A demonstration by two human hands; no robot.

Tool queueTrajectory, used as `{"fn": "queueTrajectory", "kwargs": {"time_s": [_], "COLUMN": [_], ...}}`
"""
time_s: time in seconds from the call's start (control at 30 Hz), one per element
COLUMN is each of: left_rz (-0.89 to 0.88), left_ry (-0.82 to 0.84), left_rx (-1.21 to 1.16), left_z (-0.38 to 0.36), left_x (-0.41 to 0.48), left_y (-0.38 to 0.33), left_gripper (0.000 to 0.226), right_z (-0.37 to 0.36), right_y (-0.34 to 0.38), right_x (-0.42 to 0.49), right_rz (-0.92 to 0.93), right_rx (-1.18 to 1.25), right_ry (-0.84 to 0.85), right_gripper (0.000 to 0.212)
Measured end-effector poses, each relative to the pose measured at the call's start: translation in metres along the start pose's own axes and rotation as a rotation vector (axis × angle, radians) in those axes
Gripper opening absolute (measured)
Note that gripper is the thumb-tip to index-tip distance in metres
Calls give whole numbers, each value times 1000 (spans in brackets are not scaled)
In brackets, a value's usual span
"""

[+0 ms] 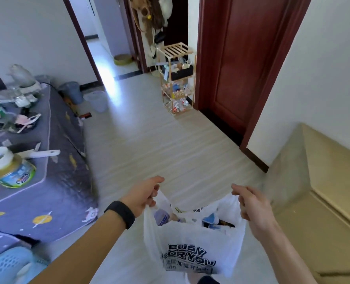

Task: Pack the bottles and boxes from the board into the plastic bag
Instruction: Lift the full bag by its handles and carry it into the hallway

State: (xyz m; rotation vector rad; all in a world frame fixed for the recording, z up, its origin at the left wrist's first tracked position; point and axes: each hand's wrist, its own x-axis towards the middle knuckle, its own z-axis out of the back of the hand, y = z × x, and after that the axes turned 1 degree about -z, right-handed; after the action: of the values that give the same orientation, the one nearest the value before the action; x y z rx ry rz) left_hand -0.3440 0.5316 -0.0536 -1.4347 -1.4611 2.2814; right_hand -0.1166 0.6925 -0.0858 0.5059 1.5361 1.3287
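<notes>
We hold the thin, crinkly white plastic bag [192, 242] above the pale floor, left hand [143, 194] and right hand [252, 203] fingers pinched on its 2 handles; bottles and boxes [190, 219] sit inside it.

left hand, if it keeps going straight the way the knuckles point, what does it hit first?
Nothing nearby, as far as the picture shows. The left hand, closed on the plastic bag handle, points forward over bare floor; the wooden shelf rack stands far beyond. Depth is unclear from one view.
</notes>
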Motion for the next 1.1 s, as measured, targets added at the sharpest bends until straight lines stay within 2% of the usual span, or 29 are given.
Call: {"fn": "queueTrajectory", "kwargs": {"time_s": [0.17, 0.33, 0.47, 0.57, 0.8, 1.1], "left_rz": [66, 28, 9, -7, 12, -12], "left_ry": [-89, -151, -186, -149, -63, -11], "left_rx": [-79, -164, -204, -237, -229, -147], "left_z": [16, 32, 50, 67, 117, 176], "left_x": [69, 140, 210, 266, 401, 547], "left_y": [-61, -117, -167, -209, -320, -447], "left_gripper": [25, 19, 24, 27, 22, 15], "right_z": [-39, -80, -122, -156, -244, -335], "right_y": [50, 100, 145, 179, 257, 325], "right_x": [95, 189, 264, 323, 446, 576], "right_rz": [-23, 19, 60, 58, 32, -39], "right_rx": [-12, -113, -121, -132, -127, -88], "right_ry": [98, 157, 172, 155, 63, -19], "right_gripper": [31, 36, 36, 38, 21, 18]}}
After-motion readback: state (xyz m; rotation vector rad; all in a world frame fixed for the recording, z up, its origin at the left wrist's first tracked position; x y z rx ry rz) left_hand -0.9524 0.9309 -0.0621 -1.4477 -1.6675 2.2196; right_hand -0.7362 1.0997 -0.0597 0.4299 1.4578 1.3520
